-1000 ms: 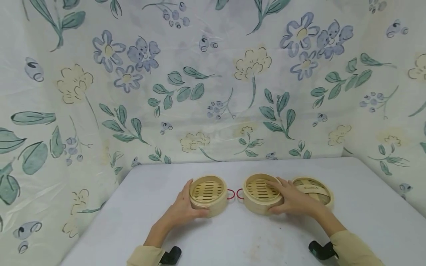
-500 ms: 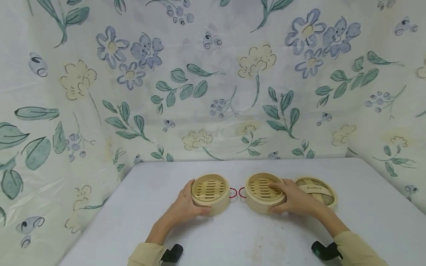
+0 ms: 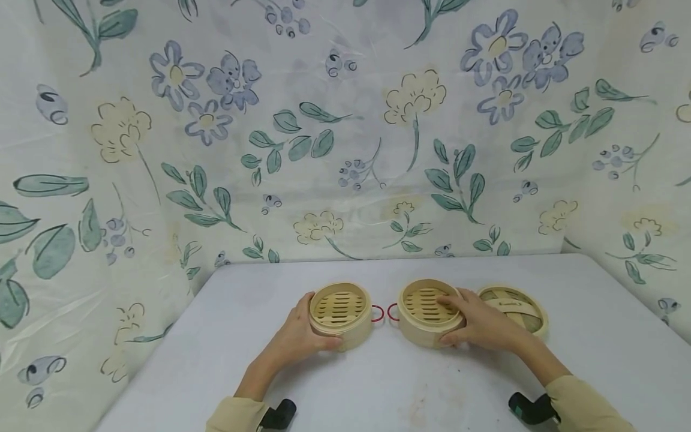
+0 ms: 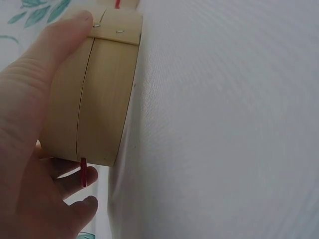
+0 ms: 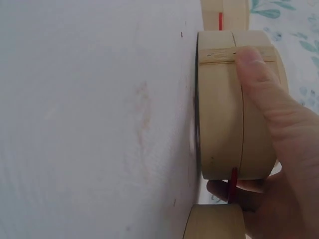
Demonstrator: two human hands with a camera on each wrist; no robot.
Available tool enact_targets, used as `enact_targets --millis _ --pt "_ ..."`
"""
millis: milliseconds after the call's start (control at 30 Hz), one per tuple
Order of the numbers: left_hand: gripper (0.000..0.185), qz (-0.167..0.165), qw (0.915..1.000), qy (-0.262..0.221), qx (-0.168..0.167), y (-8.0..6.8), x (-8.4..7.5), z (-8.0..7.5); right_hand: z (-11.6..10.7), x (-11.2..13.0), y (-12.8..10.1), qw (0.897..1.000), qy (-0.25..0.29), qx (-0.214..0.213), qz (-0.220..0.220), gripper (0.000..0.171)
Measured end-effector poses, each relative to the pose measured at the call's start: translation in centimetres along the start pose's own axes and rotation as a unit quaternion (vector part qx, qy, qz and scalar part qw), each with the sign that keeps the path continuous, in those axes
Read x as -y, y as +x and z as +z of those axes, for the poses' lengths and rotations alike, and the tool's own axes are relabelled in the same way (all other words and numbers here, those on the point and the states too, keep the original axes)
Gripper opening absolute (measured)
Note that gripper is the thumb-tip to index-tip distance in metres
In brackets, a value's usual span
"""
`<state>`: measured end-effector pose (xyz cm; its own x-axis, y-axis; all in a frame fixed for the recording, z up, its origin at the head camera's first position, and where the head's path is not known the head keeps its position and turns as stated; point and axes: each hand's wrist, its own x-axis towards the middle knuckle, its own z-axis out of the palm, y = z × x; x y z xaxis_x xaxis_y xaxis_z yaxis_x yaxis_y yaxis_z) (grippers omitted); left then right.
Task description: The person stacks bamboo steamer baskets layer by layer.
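Hands clasp two bamboo steamer baskets side by side on the white table (image 3: 594, 336): left hand (image 3: 296, 339) round the left basket (image 3: 339, 313), right hand (image 3: 477, 327) round the right basket (image 3: 429, 311), its woven lid (image 3: 515, 307) behind. Judging by this, stacking calls for lifting one squarely.

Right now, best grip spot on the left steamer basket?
Take the left steamer basket by its round bamboo side wall, from the near left, thumb and fingers spread round the curve, as the left hand does. The red loop handle on its right looks small and thin.
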<state>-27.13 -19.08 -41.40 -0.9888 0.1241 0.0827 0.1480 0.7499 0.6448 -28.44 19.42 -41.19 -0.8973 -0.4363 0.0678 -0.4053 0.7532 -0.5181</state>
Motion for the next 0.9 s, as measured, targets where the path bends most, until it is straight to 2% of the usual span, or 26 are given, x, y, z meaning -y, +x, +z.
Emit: enact_targets --millis 400,900 --pt "0.127 -0.008 0.9999 -0.004 0.005 -0.3 0.1 -0.4 -0.3 0.8 0.2 1.0 -0.009 -0.012 0.017 0.088" --pt "0.126 0.016 0.9992 -0.033 0.017 0.0 0.7 -0.8 -0.3 1.4 0.0 0.998 -0.028 -0.053 0.019 0.086"
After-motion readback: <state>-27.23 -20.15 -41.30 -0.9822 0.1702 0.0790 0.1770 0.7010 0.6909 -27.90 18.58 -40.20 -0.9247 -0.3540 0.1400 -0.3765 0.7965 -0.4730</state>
